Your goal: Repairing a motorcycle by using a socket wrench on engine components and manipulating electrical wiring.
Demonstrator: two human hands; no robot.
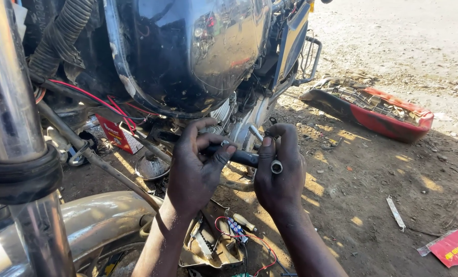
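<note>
Dusty ground point(383, 169), outdoors; both hands point(193, 174) point(280, 177) apparently curl fingers around a dark tube point(242, 156).

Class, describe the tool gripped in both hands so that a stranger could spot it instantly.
Start at the motorcycle's shiny dark fuel tank. Just below it, the left hand and right hand hold a socket wrench. Unlike the loose parts nearby, it is a dark bar ending in a silver socket.
</note>
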